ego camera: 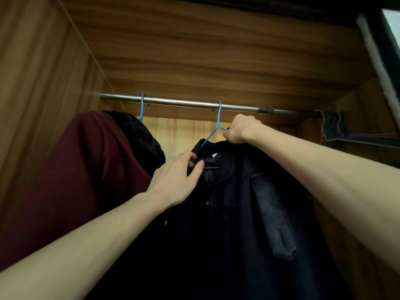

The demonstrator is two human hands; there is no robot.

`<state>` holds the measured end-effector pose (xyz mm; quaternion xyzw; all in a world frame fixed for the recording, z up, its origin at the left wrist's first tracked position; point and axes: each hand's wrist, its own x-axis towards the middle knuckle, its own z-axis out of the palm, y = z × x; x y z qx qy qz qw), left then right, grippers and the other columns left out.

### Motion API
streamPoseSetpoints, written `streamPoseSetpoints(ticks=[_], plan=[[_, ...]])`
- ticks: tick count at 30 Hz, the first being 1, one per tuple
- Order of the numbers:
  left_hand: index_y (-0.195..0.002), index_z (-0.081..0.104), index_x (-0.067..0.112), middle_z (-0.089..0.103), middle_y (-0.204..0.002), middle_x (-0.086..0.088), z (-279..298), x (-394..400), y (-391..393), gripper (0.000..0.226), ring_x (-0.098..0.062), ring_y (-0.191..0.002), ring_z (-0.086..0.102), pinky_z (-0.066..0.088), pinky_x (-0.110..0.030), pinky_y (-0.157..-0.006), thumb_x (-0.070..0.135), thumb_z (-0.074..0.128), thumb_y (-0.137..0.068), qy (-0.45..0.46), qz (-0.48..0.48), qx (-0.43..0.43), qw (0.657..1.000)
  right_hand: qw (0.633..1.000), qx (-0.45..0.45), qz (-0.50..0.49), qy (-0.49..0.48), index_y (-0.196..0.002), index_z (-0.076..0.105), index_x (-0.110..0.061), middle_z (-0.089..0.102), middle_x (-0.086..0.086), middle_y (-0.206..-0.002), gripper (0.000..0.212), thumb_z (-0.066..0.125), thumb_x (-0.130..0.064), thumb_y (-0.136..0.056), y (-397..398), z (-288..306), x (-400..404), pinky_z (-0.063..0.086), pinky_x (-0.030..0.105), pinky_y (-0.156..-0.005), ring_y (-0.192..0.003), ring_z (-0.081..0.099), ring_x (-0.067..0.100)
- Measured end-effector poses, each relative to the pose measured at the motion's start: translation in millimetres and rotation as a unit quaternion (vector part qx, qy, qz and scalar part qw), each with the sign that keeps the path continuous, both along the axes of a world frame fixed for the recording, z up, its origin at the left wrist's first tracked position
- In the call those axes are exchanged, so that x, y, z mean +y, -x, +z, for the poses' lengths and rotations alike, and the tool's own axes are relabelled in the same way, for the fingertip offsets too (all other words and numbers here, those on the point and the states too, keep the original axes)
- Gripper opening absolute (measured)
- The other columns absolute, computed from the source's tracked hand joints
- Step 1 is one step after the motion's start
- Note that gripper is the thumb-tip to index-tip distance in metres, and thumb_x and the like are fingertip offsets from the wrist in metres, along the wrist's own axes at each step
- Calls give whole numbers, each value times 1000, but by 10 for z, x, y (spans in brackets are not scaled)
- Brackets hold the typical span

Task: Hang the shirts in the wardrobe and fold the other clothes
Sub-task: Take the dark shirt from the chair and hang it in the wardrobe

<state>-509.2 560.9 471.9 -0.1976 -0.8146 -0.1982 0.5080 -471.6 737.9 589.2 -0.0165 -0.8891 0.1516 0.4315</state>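
The dark shirt [249, 202] is on a blue hanger [213, 131] already hooked over the rail [184, 102], right of a maroon garment [71, 180]. The right hand [240, 129] is fisted around the hanger's shoulder and the left hand [173, 180] pinches the collar. Looks soft, floppy and light, so holding the hanger and collar seems smartest.

A folded bluish-grey cloth [331, 128] with pale edging lay on a shelf [368, 139] at the right side, near the end of the rail. At the upper right corner a white fleecy strip [376, 61] ran down beside a dark frame [389, 46] and a pale pane [392, 20].
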Motion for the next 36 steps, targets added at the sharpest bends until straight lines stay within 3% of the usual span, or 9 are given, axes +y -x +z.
streamPoseSetpoints(ticks=[4, 8, 11, 13, 17, 20, 25, 31, 36], plan=[[-126, 57, 33, 63, -110, 20, -140, -21, -79, 37, -7, -99, 56, 38, -30, -77, 57, 39, -104, 14, 12, -6, 1000, 996, -35, 69, 38, -131, 58, -6, 62, 16, -130, 40, 55, -31, -100, -110, -57, 101, 46, 34, -84, -111, 62, 35], [-124, 57, 35, 63, -109, 20, -236, 15, -181, 33, -7, -99, 59, 41, -29, -78, 56, 41, -104, 10, 15, -13, 1000, 991, -44, 116, 48, -138, 54, -7, 59, 16, -132, 49, 55, -40, -101, -303, -196, 198, 43, 34, -86, -118, 58, 36], [-129, 57, 35, 61, -115, 20, -329, 55, -288, 35, -3, -106, 56, 41, -28, -84, 54, 42, -104, -3, 19, -15, 1000, 996, 23, 91, 3, -120, 59, -16, 61, 13, -132, 39, 54, -49, -100, -417, -450, 233, 39, 36, -83, -118, 58, 37], [-131, 56, 35, 61, -118, 20, -403, 73, -370, 36, -3, -110, 55, 44, -30, -88, 54, 41, -104, -6, 24, -18, 1000, 993, 96, 64, -29, -121, 60, -17, 61, 10, -128, 41, 51, -51, -101, -472, -696, 244, 38, 38, -81, -116, 57, 35], [-137, 51, 34, 60, -125, 20, -575, 41, -574, 41, -6, -116, 54, 47, -32, -95, 55, 39, -104, 15, 35, -2, 999, 968, 234, 43, -73, -141, 54, -16, 59, 10, -134, 50, 51, -48, -102, -564, -1273, 228, 42, 47, -103, -128, 52, 33], [-144, 46, 30, 58, -126, 17, -772, 1, -780, 47, -9, -113, 51, 43, -30, -95, 54, 37, -104, 46, 59, 24, 997, 951, 295, 69, -70, -147, 53, -15, 55, 10, -148, 53, 57, -41, -101, -674, -1703, 217, 29, 48, -122, -147, 41, 31], [-146, 49, 25, 59, -131, 15, -1242, -104, -1164, 50, -7, -122, 52, 31, -17, -101, 51, 39, -105, 68, 32, 52, 996, 956, 257, 122, -65, -153, 48, -19, 46, 1, -159, 56, 57, -39, -101, -945, -2384, 211, 13, 39, -130, -155, 29, 18], [-149, 47, 25, 53, -145, 14, -1793, -184, -1534, 52, -2, -137, 45, 30, -21, -116, 50, 39, -105, 35, -59, 34, 997, 970, 203, 107, -83, -155, 45, -22, 40, -7, -162, 65, 58, -48, -97, -1359, -3135, 158, 11, 36, -130, -157, 23, 11], [-154, 42, 28, 46, -153, 15, -2265, -320, -1817, 54, -1, -145, 36, 20, -16, -121, 52, 36, -105, 37, -117, 6, 992, 980, 168, 60, -84, -157, 43, -21, 37, -7, -164, 67, 53, -52, -98, -1826, -3677, 114, 13, 37, -129, -157, 23, 12]])
